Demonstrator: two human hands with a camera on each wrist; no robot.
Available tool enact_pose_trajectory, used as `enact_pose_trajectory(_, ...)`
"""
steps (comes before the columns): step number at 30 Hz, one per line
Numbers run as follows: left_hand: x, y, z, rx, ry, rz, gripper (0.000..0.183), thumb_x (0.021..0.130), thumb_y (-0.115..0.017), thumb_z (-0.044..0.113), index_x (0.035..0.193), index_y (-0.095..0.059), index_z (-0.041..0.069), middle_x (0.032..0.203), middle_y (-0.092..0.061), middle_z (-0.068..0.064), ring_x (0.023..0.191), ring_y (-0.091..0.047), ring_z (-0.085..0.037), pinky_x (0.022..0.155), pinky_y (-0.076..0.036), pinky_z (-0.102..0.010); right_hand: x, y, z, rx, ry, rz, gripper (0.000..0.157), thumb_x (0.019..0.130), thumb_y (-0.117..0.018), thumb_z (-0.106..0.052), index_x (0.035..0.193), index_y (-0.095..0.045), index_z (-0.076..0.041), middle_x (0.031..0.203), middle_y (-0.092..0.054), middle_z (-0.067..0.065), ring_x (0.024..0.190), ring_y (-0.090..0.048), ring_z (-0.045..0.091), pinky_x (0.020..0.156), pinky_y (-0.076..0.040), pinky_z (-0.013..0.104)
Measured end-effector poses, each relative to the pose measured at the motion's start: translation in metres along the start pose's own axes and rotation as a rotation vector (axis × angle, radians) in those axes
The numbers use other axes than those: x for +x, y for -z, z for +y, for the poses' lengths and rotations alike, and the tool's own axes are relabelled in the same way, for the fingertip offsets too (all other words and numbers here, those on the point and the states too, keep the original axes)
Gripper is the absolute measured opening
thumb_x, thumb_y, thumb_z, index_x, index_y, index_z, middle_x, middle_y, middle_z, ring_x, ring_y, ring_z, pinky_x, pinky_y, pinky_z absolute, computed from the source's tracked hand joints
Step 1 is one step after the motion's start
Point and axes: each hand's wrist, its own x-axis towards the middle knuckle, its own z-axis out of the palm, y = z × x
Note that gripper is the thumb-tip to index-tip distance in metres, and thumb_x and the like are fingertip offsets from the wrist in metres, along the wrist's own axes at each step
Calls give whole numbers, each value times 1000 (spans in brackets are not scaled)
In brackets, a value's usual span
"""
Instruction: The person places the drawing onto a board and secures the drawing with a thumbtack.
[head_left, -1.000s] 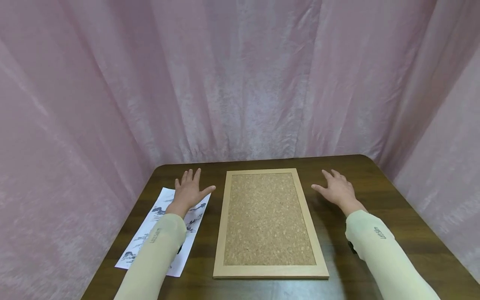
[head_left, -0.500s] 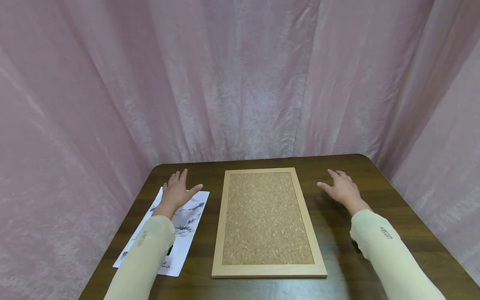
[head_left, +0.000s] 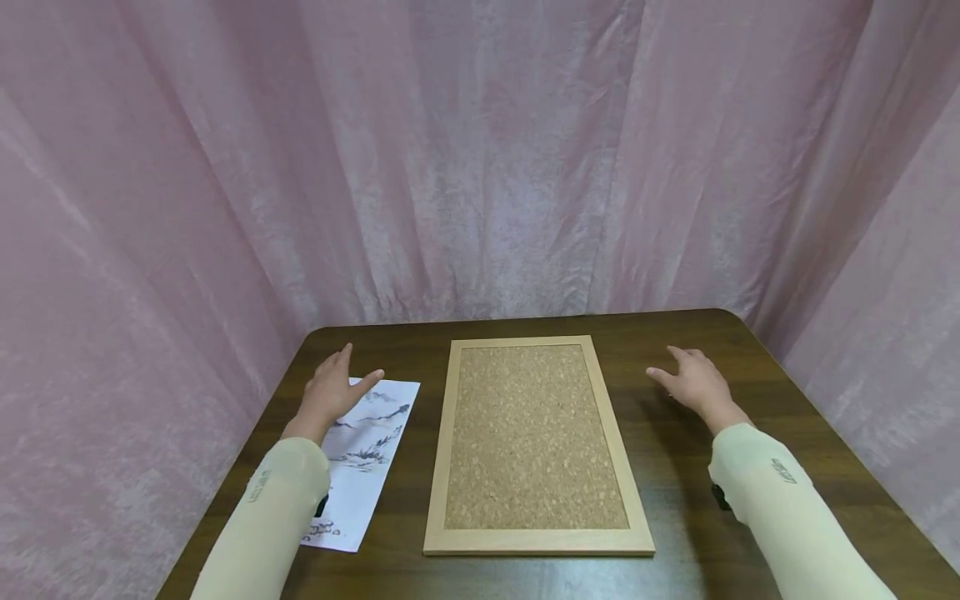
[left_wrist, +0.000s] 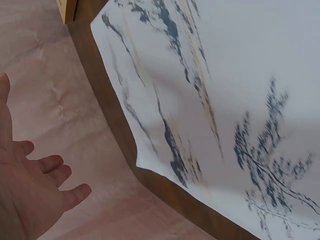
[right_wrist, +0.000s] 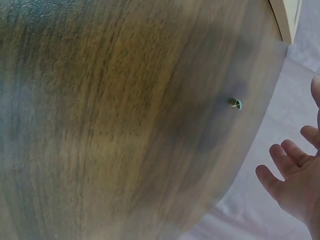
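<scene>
My left hand (head_left: pixel 327 395) hovers over the left part of a white paper sheet (head_left: pixel 367 492) printed with an ink-wash landscape. Its fingers are extended, thumb spread, and nothing is held. The hand and sleeve hide part of the sheet. On the table's right side my right hand (head_left: pixel 697 385) is held out, loosely bent fingers holding nothing. Beneath it, in the right wrist view, a small brass-coloured thumbtack (right_wrist: pixel 236 104) lies on the wood. Between my hands lies a cork board (head_left: pixel 536 442) with a pale wooden frame.
A dark brown wooden table (head_left: pixel 555 579) with rounded far corners carries everything. Pink velvet curtains (head_left: pixel 480 167) hang behind it and along both sides. Pale sleeves (head_left: pixel 787 508) cover my forearms, with a dark band under each cuff.
My left hand has moved left across the sheet, uncovering more of its right side. The right hand has shifted a little to the right. Board and paper stay put.
</scene>
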Motion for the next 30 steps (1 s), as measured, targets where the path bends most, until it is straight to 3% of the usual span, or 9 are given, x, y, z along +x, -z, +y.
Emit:
enact_pose_trajectory(11,-12,10,-20,-59,76,-51,110,89,-43,78,159,-4,3,158,-10,-34,142,-11,-56,106,-17,-73,-6,-2,13,13,-21,9,78,101,-52,-48,146,-34,14,140,-32,45,125,-37,60,98,-33,70)
enact_pose_trajectory(21,-19,13,-42,-147,91,-42,106,93,-48,69,157,-6,-5,157,-13,-36,143,-10,-54,111,-15,-68,-6,-6,18,42,-27,7,74,102,-51,-46,142,-39,15,136,-37,45,123,-38,60,99,-34,69)
enact_pose_trajectory(30,-31,18,-50,-221,124,-56,103,96,-49,63,155,-6,-9,156,-13,-37,142,-13,-54,111,-17,-67,-10,-9,26,67,-40,16,74,102,-49,-49,140,-41,15,133,-41,44,121,-39,60,98,-35,67)
